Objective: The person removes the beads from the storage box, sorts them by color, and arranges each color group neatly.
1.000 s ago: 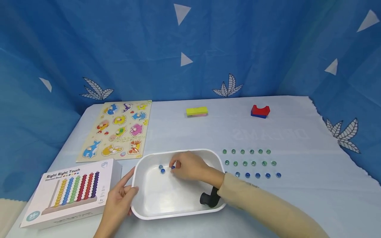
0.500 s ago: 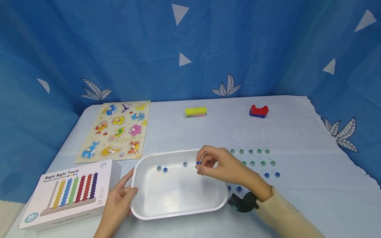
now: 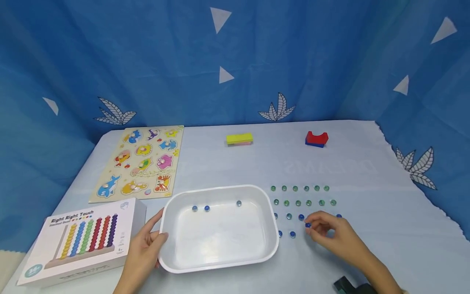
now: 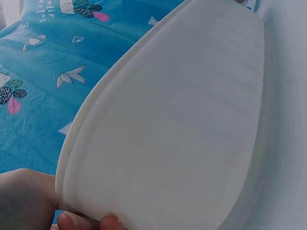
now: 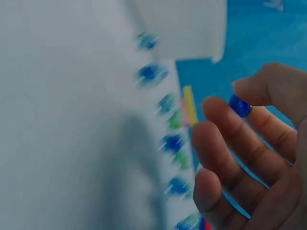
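Observation:
My left hand (image 3: pixel 142 249) holds the left end of a white plastic basin (image 3: pixel 220 241), thumb at the rim and fingers around the outside. In the left wrist view its fingertips (image 4: pixel 111 222) curl against the basin's outer wall. My right hand (image 3: pixel 339 234) pinches a blue glass marble (image 5: pixel 240 106) between thumb and finger, to the right of the basin and close over the table. Three marbles (image 3: pixel 207 208) lie in the basin near its far wall. Beside the basin are rows of green marbles (image 3: pixel 298 203) and blue marbles (image 3: pixel 292 234); my right hand hides part of a blue row.
A boxed bead toy (image 3: pixel 88 241) lies left of the basin, with a sea-animal peg puzzle (image 3: pixel 150 171) behind it. Yellow and pink blocks (image 3: pixel 239 139) and a red block on a blue one (image 3: pixel 317 139) stand at the back. A blue patterned curtain (image 3: pixel 183 61) surrounds the table.
My right hand has carried the blue marble out of the basin and rightward to the marble rows. One marble in the basin has rolled right. My left hand keeps its hold.

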The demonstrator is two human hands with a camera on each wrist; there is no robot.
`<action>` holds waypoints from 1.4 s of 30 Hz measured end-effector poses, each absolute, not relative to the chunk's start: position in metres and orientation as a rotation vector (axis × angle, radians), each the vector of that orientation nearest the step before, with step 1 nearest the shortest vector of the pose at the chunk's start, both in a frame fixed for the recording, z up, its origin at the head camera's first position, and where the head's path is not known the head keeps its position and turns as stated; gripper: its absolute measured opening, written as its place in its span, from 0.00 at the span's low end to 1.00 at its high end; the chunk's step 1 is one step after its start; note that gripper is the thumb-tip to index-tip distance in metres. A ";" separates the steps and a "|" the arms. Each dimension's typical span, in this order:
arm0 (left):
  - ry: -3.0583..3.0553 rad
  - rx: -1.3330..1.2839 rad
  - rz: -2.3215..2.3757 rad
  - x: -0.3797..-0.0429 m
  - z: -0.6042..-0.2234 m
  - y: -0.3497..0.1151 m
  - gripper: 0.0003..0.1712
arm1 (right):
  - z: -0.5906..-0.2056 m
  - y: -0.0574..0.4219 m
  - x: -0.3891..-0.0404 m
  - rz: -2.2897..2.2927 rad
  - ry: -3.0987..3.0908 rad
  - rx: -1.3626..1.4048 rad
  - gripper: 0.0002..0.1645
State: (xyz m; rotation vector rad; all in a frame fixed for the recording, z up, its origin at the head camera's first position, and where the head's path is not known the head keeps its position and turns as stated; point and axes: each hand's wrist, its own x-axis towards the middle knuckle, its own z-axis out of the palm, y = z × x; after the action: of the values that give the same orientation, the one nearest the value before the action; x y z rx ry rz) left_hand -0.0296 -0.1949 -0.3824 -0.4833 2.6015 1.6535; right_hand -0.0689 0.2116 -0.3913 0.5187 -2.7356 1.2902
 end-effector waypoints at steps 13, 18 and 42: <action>2.604 -0.521 1.611 -0.029 -0.382 -0.198 0.32 | -0.426 0.219 -0.060 1.139 -2.825 0.279 0.11; 2.601 -0.529 1.608 -0.029 -0.382 -0.198 0.32 | -0.428 0.216 -0.060 1.075 -2.787 0.326 0.14; 2.627 -0.523 1.589 -0.030 -0.383 -0.195 0.32 | -0.429 0.217 -0.059 1.025 -2.747 0.418 0.17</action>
State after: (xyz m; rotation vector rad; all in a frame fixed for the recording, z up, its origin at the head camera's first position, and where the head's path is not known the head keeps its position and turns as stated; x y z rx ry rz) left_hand -0.0297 -0.1953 -0.3832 -0.5230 2.6273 1.5885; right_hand -0.0594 0.2169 -0.4290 0.4176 -2.7465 1.0247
